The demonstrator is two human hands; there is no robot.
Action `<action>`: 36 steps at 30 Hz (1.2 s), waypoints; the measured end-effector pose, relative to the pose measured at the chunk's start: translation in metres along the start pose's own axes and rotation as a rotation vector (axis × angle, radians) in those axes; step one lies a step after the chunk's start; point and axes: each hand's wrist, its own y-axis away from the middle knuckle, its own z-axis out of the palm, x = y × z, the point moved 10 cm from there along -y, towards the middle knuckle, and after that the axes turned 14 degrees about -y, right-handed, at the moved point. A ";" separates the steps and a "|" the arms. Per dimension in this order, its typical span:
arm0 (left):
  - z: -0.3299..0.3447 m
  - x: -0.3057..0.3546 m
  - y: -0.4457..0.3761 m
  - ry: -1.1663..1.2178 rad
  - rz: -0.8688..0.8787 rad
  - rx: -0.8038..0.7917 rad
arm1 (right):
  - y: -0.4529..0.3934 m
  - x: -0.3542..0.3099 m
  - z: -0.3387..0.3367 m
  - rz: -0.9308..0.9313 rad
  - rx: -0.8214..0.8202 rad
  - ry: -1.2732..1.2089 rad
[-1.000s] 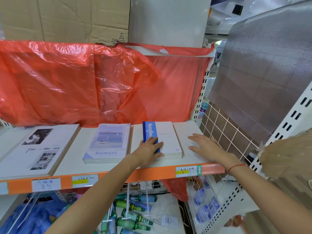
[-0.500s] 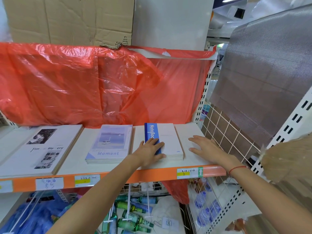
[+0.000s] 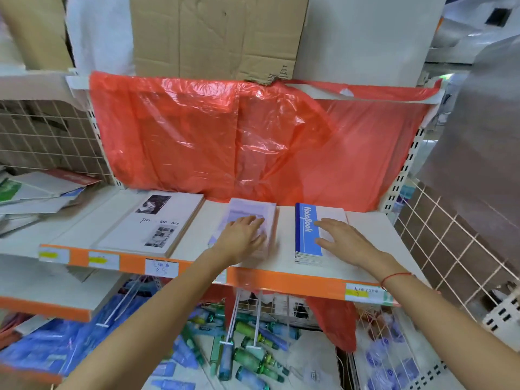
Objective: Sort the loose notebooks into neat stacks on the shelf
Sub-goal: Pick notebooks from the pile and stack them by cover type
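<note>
So the blue-spined notebook stack (image 3: 315, 235) lies flat on the shelf (image 3: 365, 249), long axis running front to back, spine on the left. Right hand (image 3: 342, 239) now rests flat on it, fingers spread. Left hand (image 3: 243, 237) has moved off it onto the pale purple stack (image 3: 253, 218), fingers relaxed. Red plastic sheet (image 3: 225, 142) hangs behind.

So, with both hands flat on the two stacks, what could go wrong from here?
1. The left hand rests on the pale stack, which looks blurred; a push may fan its notebooks out.
2. The blue-spined stack under the right hand lies near the shelf's orange edge; pulled forward, it might slide off.
</note>
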 end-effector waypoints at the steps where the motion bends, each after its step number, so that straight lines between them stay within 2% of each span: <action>1: -0.003 -0.015 0.010 0.004 -0.028 0.014 | -0.004 -0.014 0.006 -0.021 -0.008 -0.013; 7: -0.015 -0.120 0.075 -0.016 -0.224 0.097 | -0.039 -0.117 0.047 -0.153 -0.055 0.012; 11: -0.019 -0.202 0.135 -0.046 -0.360 0.109 | -0.067 -0.213 0.087 -0.280 -0.051 0.055; 19: -0.015 -0.374 0.300 -0.062 -0.626 0.102 | -0.093 -0.415 0.201 -0.469 -0.064 0.060; 25: -0.007 -0.468 0.413 -0.067 -0.811 0.066 | -0.094 -0.531 0.271 -0.569 -0.117 0.041; 31: -0.003 -0.537 0.458 -0.075 -0.938 0.061 | -0.117 -0.610 0.310 -0.658 -0.152 0.057; 36: 0.006 -0.595 0.454 -0.063 -0.938 0.097 | -0.158 -0.656 0.324 -0.681 -0.104 0.072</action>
